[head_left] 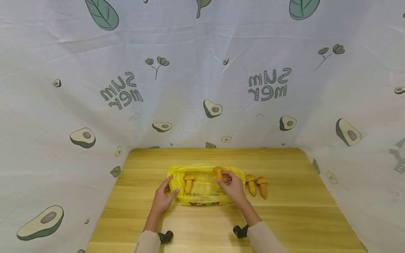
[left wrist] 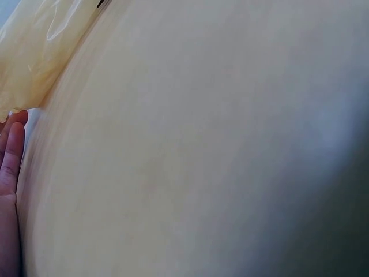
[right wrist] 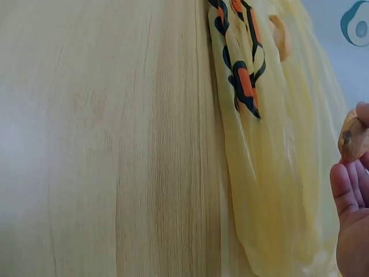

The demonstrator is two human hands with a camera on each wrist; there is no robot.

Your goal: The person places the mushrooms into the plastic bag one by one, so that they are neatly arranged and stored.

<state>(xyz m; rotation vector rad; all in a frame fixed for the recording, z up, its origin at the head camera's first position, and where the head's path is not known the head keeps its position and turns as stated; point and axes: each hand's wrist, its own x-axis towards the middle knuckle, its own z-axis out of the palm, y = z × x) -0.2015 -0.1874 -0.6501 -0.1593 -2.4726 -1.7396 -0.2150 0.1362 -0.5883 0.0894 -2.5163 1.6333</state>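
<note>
A yellow plastic bag [head_left: 202,201] lies on its side on the table, its mouth spread wide. One orange-brown toy-like mushroom [head_left: 188,184] rests inside its left part. My right hand [head_left: 233,188] pinches another mushroom [head_left: 217,170] between thumb and fingers, over the bag's right part; the right wrist view shows the stem end [right wrist: 350,141] of it at the fingertips. At the bag's left end is my left hand [head_left: 162,198], thumb and fingers spread and touching the edge. Only some of its extended fingers [left wrist: 11,150] show in the left wrist view, beside the bag's corner.
Two more mushrooms, one nearer [head_left: 251,185] the bag and one farther [head_left: 262,188] from it, lie side by side just right of it. The wooden table [head_left: 297,218] ends at a white cloth backdrop [head_left: 190,80] printed with avocados and leaves. Black wrist mounts [head_left: 241,231] sit by both sleeves.
</note>
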